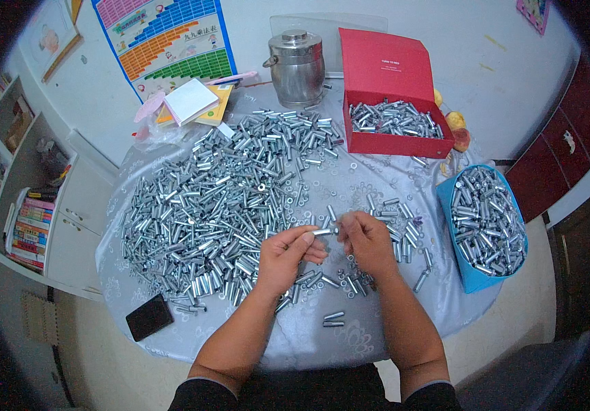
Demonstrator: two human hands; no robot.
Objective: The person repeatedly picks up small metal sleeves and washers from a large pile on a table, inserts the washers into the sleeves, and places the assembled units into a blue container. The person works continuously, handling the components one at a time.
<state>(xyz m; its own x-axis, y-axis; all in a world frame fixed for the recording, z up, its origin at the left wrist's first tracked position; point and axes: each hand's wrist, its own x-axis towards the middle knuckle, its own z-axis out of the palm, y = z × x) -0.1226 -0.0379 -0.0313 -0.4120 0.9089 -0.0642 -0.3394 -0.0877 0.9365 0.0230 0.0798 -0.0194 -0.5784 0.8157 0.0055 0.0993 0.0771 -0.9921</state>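
Note:
Between the thumb and fingers of my left hand (283, 259) is a short shiny metal sleeve (322, 232), its free end pointing right. My right hand (370, 245) is closed in a pinch at that end; whatever small part its fingertips grip is too small to make out. A big heap of metal sleeves and bolts (199, 205) spreads to the left of my hands. Loose washers (360, 195) and more sleeves (404, 233) lie around my right hand. Two sleeves (334, 319) rest by themselves nearer the table's front.
A blue bin (449, 205) full of metal anchors stands at the right. Farther back are an open red box (398, 145) of similar pieces and a steel pot (296, 68). A black phone (150, 318) lies near the left edge of the cloth-covered table (240, 342).

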